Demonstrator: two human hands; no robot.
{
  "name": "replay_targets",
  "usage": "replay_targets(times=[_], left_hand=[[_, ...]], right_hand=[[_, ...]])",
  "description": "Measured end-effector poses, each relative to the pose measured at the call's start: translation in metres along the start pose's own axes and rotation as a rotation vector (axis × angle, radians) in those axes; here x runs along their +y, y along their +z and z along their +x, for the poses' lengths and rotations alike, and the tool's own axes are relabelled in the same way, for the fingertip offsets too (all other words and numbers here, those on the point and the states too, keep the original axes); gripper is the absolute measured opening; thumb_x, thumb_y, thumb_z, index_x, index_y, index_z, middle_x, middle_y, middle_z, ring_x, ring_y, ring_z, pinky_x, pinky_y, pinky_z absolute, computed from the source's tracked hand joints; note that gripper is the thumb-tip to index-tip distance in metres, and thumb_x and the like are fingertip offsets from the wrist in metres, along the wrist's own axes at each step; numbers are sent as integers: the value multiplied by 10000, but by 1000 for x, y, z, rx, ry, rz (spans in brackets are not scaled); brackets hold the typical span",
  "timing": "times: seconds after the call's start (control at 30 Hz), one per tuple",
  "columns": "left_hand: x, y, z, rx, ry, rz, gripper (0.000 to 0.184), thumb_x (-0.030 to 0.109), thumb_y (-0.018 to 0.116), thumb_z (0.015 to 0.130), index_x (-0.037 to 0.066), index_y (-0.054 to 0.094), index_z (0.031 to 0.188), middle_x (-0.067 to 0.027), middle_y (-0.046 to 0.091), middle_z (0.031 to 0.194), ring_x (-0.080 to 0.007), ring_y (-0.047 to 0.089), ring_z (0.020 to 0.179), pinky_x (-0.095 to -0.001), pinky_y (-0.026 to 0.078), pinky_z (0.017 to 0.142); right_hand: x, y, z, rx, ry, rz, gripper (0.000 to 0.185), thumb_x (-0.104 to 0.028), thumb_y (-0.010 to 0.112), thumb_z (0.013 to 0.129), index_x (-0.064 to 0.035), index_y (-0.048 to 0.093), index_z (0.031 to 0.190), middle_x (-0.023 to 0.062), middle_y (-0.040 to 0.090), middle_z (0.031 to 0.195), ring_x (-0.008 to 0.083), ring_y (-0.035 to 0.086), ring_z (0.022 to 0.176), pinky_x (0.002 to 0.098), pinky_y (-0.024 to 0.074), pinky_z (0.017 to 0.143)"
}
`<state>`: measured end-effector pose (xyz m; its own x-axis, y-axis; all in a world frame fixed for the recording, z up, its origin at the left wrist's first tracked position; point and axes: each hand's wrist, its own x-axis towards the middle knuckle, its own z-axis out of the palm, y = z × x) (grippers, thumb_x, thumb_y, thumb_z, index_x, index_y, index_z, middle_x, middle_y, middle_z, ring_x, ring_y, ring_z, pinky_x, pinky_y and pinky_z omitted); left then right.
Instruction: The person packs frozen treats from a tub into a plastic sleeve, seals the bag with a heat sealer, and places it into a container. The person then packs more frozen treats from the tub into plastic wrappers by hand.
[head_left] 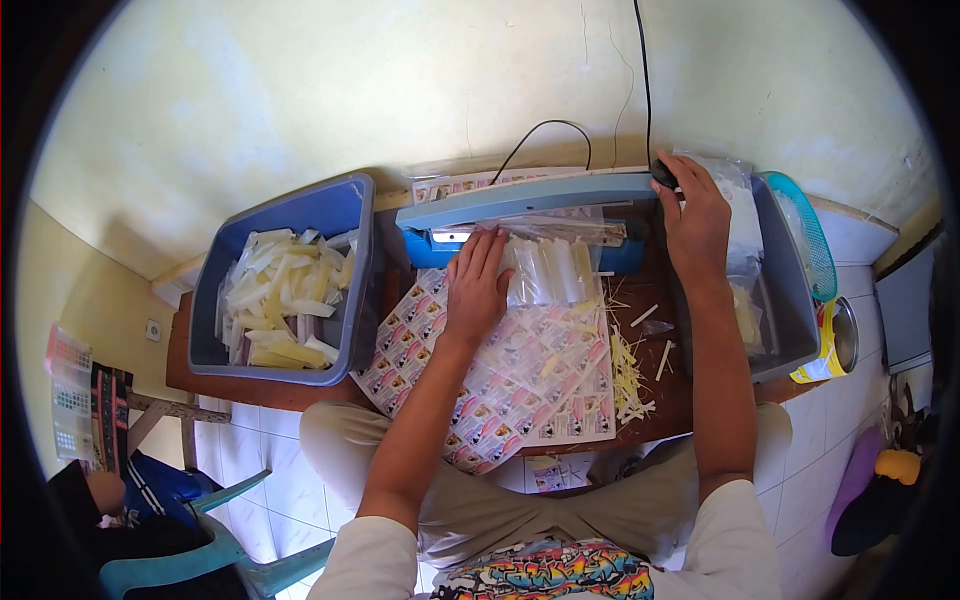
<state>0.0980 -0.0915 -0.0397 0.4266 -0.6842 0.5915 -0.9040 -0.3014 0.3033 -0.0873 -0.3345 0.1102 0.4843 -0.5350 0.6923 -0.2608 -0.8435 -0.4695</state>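
A heat sealer with a blue base stands at the back of the table, its long grey-blue lever arm raised above the base. The fingers of my right hand curl around the black knob at the arm's right end. My left hand lies with its fingers stretched flat at the left edge of a clear plastic pack of pale tube-like pieces. The upper edge of the pack lies near the sealer's bar, under the arm. Below it, printed label sheets are spread, partly under clear plastic.
On the left, a blue-grey bin holds many pale, filled plastic tubes. A grey bin with plastic packs stands at right, by a teal basket and a yellow can. Yellowish strips litter the table. A green chair stands lower left.
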Motion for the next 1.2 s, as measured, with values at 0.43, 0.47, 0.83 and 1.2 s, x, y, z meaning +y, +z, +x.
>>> replay_targets(times=[0.43, 0.47, 0.83, 1.2], left_hand=[[0, 3, 2, -8, -61, 19, 686, 305, 765, 987, 114, 514, 1596, -147, 426, 1715, -378, 407, 1542, -525, 362, 1175], [-1, 4, 0, 43, -52, 22, 673, 309, 771, 983, 112, 534, 1581, -144, 454, 1695, -372, 438, 1518, -518, 372, 1167], [8, 20, -12, 168, -5, 96, 511, 207, 782, 981, 150, 665, 1475, -102, 578, 1588, -359, 540, 1430, -489, 392, 1157], [9, 19, -13, 137, -61, 61, 566, 186, 779, 975, 164, 633, 1521, -93, 528, 1654, -348, 525, 1455, -484, 384, 1168]], right_hand=[[-17, -2, 9, 65, -21, 13, 362, -47, 762, 959, -44, 741, 1320, 172, 732, 1319, 383, 728, 1146, 444, 585, 989], [-16, -2, 8, 58, -13, 16, 363, -48, 764, 957, -44, 740, 1320, 173, 732, 1318, 384, 729, 1144, 445, 585, 989], [0, 5, -3, 50, 10, -9, 365, -67, 779, 946, -49, 743, 1308, 185, 731, 1326, 409, 716, 1173, 460, 579, 1011], [11, 11, -19, 25, 30, -66, 339, -58, 754, 962, -57, 730, 1300, 207, 723, 1325, 422, 701, 1206, 477, 574, 1039]])
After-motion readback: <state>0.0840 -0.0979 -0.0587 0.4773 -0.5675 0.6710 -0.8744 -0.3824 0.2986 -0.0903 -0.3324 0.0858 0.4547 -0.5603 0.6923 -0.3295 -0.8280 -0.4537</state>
